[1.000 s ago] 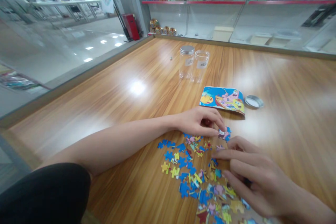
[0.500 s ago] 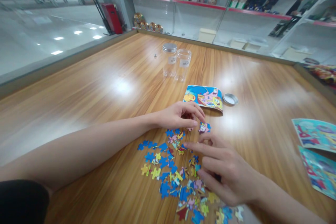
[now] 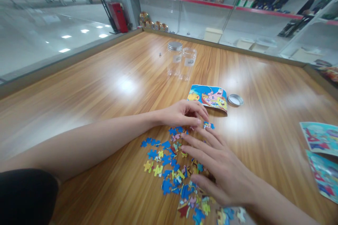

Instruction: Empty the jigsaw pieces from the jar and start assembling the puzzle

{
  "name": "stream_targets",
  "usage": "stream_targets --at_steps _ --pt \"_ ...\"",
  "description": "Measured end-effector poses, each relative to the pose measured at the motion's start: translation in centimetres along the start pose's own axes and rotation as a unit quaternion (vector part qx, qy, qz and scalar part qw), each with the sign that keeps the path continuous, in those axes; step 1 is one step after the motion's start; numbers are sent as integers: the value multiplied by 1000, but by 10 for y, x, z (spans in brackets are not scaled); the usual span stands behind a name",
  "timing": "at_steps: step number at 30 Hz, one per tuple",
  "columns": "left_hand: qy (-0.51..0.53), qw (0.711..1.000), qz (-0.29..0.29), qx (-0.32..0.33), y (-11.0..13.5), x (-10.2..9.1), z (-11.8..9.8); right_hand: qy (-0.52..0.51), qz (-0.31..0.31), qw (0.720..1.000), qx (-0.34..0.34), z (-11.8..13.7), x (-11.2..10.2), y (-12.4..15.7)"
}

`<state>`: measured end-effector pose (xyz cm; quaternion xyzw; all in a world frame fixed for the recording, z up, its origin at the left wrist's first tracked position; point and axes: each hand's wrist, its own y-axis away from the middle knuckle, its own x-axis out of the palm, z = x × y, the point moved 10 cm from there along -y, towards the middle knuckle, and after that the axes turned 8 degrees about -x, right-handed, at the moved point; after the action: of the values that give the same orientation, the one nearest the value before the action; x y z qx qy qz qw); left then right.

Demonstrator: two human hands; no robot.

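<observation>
The loose puzzle pieces (image 3: 174, 168) lie scattered on the wooden surface (image 3: 92, 88) right under and between your two hands, blue and yellow ones spreading out toward your left forearm. One small joined piece (image 3: 208, 125) sits just past the fingertips of both hands, at the far edge of the scatter. Your left hand (image 3: 182, 114) rests with its fingers curled loosely down and its tips on the surface at the top of the pile; whether it pinches a piece you cannot tell from here. Your right hand (image 3: 219, 168) lies flat and spread wide, palm down over the pieces, gripping nothing. Just beyond your left hand lies a cartoon picture card (image 3: 208, 97), with a round metal lid (image 3: 235, 100) beside it on its right. Farther off stand two clear jars close together, the lidded jar (image 3: 174, 58) on the left and the open jar (image 3: 188, 62) on the right. Well off to the right of your right hand lie two more picture sheets (image 3: 319, 151).
</observation>
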<state>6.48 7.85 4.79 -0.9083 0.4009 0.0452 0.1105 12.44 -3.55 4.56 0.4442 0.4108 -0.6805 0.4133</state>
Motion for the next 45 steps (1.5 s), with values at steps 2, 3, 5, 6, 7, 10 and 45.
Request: stream_targets --at_steps 2,3,5,6,7,10,45 --pt "1 1000 2 3 0 0 -1 12 15 1000 18 -6 3 2" --pt "4 1000 4 1 0 1 -1 15 22 999 22 -8 5 3" --pt "10 1000 8 -6 -1 1 0 16 32 999 20 -8 7 4" --pt "12 1000 9 -9 -1 2 0 16 31 999 20 -8 7 4" --pt "15 1000 9 -10 -1 2 1 17 30 999 21 -8 7 4" --pt "19 1000 6 -11 -1 2 1 22 32 999 25 -9 9 3" --pt "-38 999 3 9 0 3 -1 -23 -22 997 -74 13 -6 2"
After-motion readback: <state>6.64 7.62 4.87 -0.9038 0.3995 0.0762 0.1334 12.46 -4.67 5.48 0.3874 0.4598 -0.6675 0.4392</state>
